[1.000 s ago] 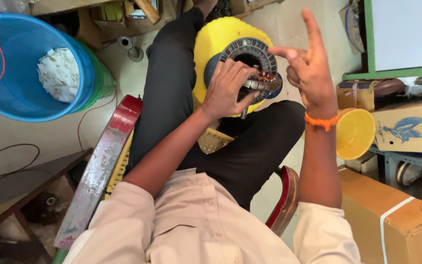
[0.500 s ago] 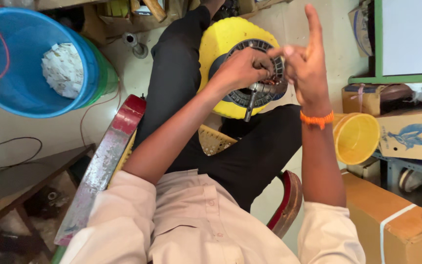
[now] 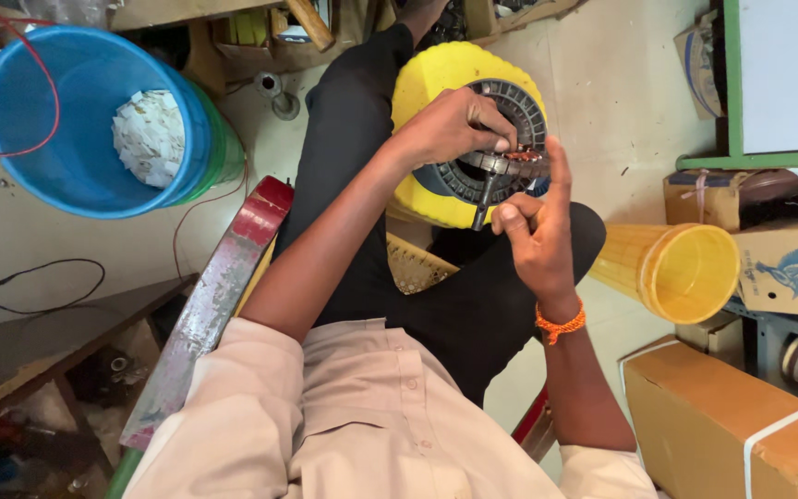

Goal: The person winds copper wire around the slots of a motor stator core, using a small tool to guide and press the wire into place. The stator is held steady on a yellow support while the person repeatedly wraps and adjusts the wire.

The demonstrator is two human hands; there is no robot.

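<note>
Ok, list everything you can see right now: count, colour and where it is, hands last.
motor stator: one, dark ring with copper windings, on the yellow housing
yellow housing: one, on the lap
blue bucket: one, upper left, white scraps inside
yellow cup: one, lying on its side, right
cardboard boxes: several, brown, right side
red wire: one, across the blue bucket
orange wristband: one, right wrist
left hand: gripping the stator's top
right hand: at the stator's shaft

Motor (image 3: 496,166) on lap; bucket (image 3: 85,120) left, cup (image 3: 685,273) right.
</note>
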